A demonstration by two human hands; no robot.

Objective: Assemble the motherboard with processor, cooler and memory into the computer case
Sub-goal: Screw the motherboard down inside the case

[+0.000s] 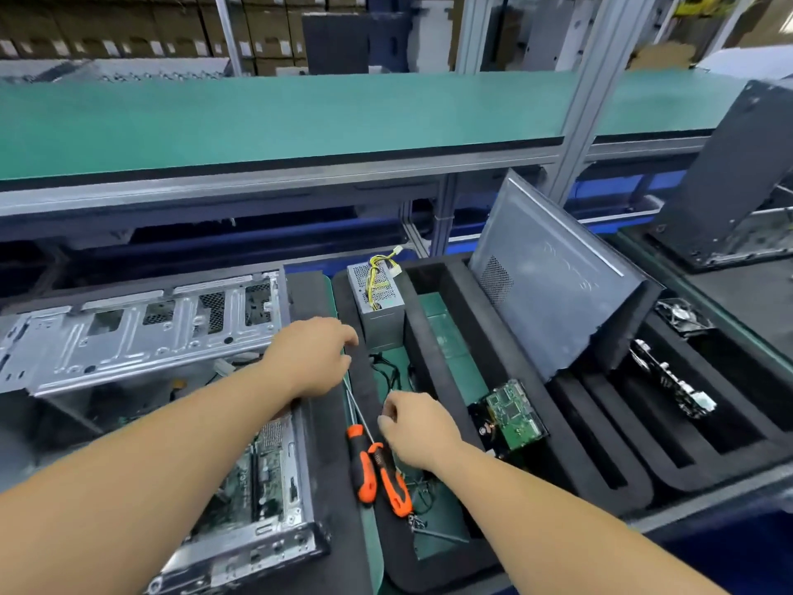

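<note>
Head view, setting: A person works at a factory bench, both bare arms reaching forward over a black foam tray [600, 461] that holds parts.
Computer case: The open metal computer case [141, 337] lies on its side at the left of the bench, its perforated steel frame facing up.
Motherboard: A green motherboard [253, 478] already sits inside the case near its lower end, partly hidden by the left forearm; whether processor, cooler and memory are fitted cannot be told.
Left hand: The left hand [313, 358] hovers at the case's right edge, fingers curled downward; what they hold, if anything, is hidden.
Right hand: The right hand [416, 427] reaches into the tray just beside two orange-handled screwdrivers [379, 470], fingertips pinched together, seemingly on something small and pale.
Other parts: A power supply [377, 302] with yellow wires stands upright in the tray; a hard drive [513, 416] and a grey side panel [553, 285] rest to the right.
Step in hand, judged: Likely fetching a fastener or tool; the person should grip it firmly and keep the case steady.
</note>
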